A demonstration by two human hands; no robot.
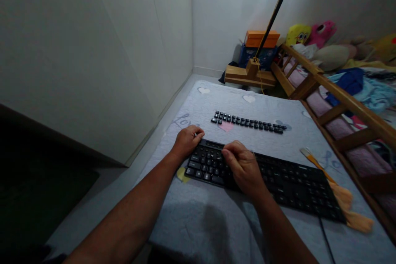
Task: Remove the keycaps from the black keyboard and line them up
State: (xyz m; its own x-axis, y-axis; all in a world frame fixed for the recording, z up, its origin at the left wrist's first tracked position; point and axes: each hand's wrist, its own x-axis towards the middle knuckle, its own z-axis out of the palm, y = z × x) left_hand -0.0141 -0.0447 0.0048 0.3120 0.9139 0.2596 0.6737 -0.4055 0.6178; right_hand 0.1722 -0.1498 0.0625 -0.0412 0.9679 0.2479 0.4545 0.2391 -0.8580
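Note:
A black keyboard [291, 181] lies on a pale cloth-covered table [192, 210], some of its keys off along the upper left part. My left hand [188, 139] is closed at the keyboard's top left corner; what its fingers grip, if anything, is hidden. Over the keyboard's left half is my right hand [243, 165], its thumb and forefinger pinched together; anything between them is too small to make out. Beyond the keyboard, loose black keycaps [247, 122] are laid out in rows on the cloth.
Right of the keyboard are a brush [312, 160] and an orange cloth [355, 210]. A cable [324, 235] runs off its near edge. A wooden bed rail [349, 107] borders the table's right side. White cabinet doors [123, 49] stand left; a wooden stand [247, 75] is behind.

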